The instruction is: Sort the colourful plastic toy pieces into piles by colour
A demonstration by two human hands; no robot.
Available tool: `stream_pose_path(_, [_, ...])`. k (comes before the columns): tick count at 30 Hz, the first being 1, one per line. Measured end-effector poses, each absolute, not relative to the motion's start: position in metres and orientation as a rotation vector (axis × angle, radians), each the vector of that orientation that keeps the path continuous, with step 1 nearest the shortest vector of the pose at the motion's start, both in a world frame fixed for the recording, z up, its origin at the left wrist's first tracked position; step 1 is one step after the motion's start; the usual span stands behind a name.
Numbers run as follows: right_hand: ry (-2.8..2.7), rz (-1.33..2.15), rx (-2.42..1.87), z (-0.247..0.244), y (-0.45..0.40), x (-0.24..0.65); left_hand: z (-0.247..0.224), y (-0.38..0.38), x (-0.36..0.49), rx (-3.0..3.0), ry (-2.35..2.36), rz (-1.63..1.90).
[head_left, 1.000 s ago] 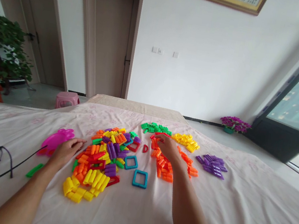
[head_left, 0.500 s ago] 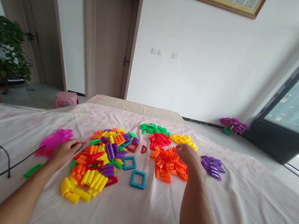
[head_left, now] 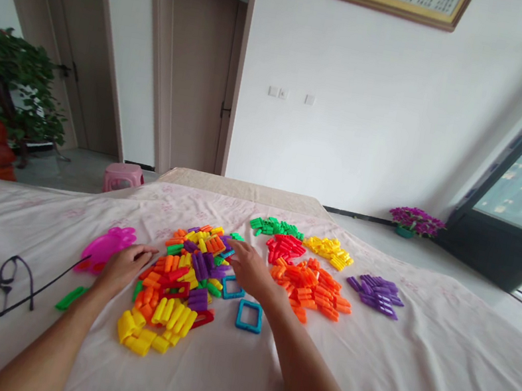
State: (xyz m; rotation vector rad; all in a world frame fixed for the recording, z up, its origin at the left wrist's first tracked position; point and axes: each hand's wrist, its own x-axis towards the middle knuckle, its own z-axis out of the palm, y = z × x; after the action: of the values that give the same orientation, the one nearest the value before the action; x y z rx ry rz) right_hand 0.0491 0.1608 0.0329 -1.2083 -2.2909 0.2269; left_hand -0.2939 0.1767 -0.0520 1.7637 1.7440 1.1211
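Observation:
On the left side of a mixed heap of plastic building pieces (head_left: 201, 266), my left hand (head_left: 125, 264) rests with loosely bent fingers and nothing visible in them. My right hand (head_left: 251, 268) reaches over the heap's right edge, fingers stretched toward the purple and green pieces, with no piece visible in it. The heap holds yellow, orange, purple, red and green pieces. A blue square frame (head_left: 250, 316) lies just right of it; another blue frame (head_left: 233, 288) is partly under my right hand. To the right is a pile of orange pieces (head_left: 312, 290).
Beyond the orange pile lie red pieces (head_left: 284, 248), green pieces (head_left: 276, 228) and yellow pieces (head_left: 332, 252). Purple pieces (head_left: 378, 294) lie farther right. At left are a pink plastic item (head_left: 108, 246), black glasses (head_left: 7, 285) and a green piece (head_left: 71, 298) on the cloth (head_left: 434, 388).
My right hand has moved left from the orange pile to the mixed heap. The orange pile now spreads a little farther right. My left hand stays beside the heap; the view has shifted slightly.

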Motion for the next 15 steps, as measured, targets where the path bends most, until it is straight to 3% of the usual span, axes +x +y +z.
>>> stream_pose_path(15, [-2.126,0.272,-1.065,-0.009,0.178,0.028,-0.047,0.173,-0.29,1.775,1.751,1.123])
